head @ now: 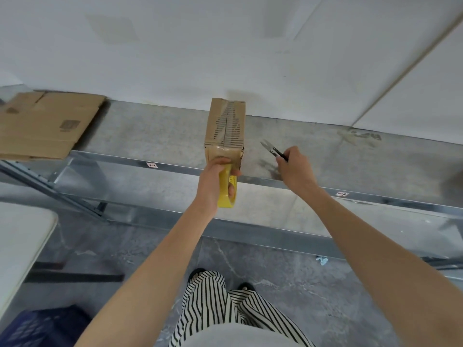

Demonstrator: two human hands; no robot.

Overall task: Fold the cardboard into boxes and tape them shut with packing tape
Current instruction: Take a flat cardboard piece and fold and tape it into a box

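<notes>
A small folded cardboard box (225, 123) stands on the grey shelf (155, 136) against the white wall, with clear tape running over its top seam and down its near face. My left hand (213, 179) grips a yellow roll of packing tape (228, 189) pressed against the box's near lower edge. My right hand (295, 166) is to the right of the box and pinches a pair of small black-handled snips (271, 149), blades pointing toward the box and apart from it.
A stack of flat cardboard (47, 123) lies on the shelf at the left. The shelf's metal front rail (275, 182) runs across below my hands. A white table edge (22, 236) and a blue crate (42, 326) are at the lower left.
</notes>
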